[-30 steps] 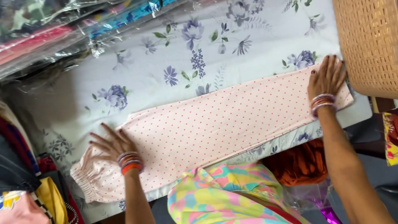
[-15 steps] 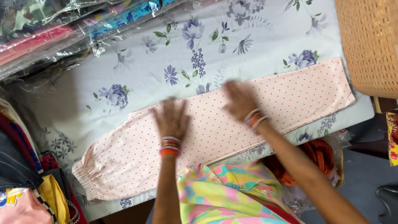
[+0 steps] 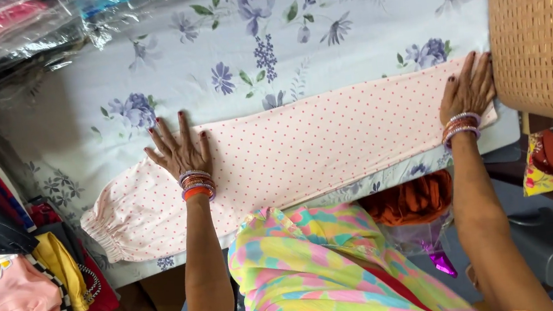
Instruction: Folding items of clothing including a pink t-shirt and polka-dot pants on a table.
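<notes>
A pale pink garment with small red dots (image 3: 305,155) lies flat and stretched out lengthwise on a white cloth printed with blue flowers (image 3: 277,43). Its gathered cuff (image 3: 106,229) points left. My left hand (image 3: 179,148) presses flat on the garment's left part, fingers spread. Flat on the garment's right end lies my right hand (image 3: 469,88), close to the wicker chair. Both wrists carry bangles. Neither hand grips anything.
A brown woven chair (image 3: 544,17) stands at the right edge. Plastic-wrapped folded clothes (image 3: 29,27) are stacked along the far left. A pile of clothes, pink and yellow among them, (image 3: 18,285) sits at the left. Orange cloth (image 3: 412,202) lies under the table edge.
Both hands have slid apart from the garment's middle: the left hand went left, the right hand out to the right end. The garment lies smoother.
</notes>
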